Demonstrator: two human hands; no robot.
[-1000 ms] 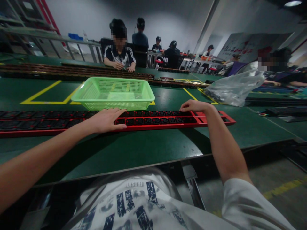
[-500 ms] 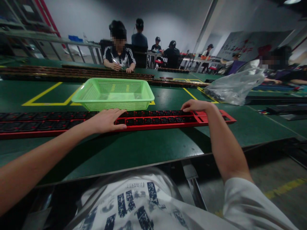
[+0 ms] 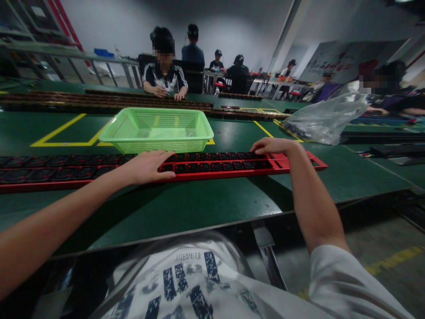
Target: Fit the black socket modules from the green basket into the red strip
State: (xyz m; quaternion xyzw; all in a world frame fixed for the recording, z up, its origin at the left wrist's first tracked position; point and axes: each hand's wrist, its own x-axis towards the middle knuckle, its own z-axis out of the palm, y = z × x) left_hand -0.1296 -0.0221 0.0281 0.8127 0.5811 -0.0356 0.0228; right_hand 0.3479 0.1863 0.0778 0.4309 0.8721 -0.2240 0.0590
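Note:
A long red strip, set with two rows of black sockets, runs across the green table. My left hand lies over the strip near its middle, with the fingers stretched across the far row and the thumb apart along the near side. Toward the right end, my right hand is bent down, its fingertips drawn together at the last socket of the far row. Whatever sits under those fingertips is hidden. Just below them, the near row has a bare dark slot.
A light green basket stands right behind the strip. A clear plastic bag with dark contents lies at the back right. Long dark strips line the far side, where a co-worker sits. The table's front edge is close to my body.

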